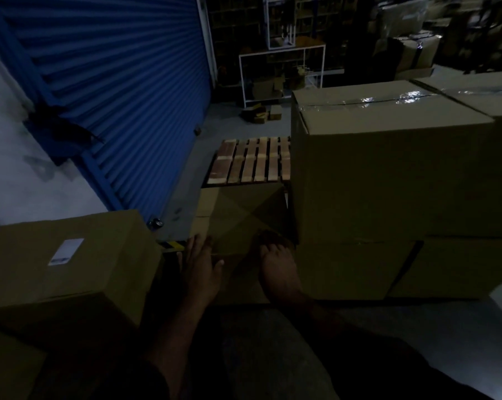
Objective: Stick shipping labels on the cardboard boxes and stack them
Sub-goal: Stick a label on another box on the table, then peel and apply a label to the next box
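Dim floor held a small box (244,217); left hand (200,267) and right hand (275,269) lay flat on it, holding nothing. It looked light and stiff; best held by its sides.

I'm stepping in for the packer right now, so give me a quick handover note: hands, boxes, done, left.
Left hand and right hand: both flat, fingers straight, on the low box in front of the pallet.
Labelled box sits at left, white label on top.
Taped box is stacked on others at right; no label visible.
Left: label the low box, stack it.
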{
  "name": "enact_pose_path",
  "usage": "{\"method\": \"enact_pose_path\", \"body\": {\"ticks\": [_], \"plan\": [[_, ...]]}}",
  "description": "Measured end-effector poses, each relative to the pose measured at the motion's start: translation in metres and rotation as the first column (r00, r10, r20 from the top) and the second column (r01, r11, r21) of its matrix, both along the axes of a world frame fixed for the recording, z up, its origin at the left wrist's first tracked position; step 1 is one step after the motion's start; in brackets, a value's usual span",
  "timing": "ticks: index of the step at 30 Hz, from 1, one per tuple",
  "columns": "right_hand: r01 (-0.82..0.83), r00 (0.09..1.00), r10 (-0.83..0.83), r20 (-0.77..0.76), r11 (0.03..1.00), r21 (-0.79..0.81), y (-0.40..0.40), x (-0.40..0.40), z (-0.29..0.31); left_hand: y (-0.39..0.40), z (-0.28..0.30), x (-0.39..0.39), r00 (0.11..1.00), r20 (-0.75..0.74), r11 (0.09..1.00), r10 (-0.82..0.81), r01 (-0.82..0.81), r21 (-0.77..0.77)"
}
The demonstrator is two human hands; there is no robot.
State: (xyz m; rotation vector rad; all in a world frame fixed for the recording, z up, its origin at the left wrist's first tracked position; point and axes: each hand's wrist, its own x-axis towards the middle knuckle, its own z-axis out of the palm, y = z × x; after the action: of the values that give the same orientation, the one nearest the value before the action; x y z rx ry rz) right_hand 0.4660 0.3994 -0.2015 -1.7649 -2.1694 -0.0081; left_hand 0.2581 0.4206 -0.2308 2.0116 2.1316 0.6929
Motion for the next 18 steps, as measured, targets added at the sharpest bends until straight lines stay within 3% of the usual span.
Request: {"method": "enact_pose_path", "body": {"ticks": [9,18], "plan": [[-0.022,1.0,0.021,-0.014,0.998,-0.059,-0.006,-0.028,0.012,-0.021,0.02,-0.028,0.962,0.252,0.995,-0.101,0.104,0.002],[-0.188,0.953,0.183,-0.243,0.982,0.002,-0.041,-0.149,0.034,-0.073,0.043,-0.128,0.968,0.25,0.994,-0.022,-0.006,0.109]]}}
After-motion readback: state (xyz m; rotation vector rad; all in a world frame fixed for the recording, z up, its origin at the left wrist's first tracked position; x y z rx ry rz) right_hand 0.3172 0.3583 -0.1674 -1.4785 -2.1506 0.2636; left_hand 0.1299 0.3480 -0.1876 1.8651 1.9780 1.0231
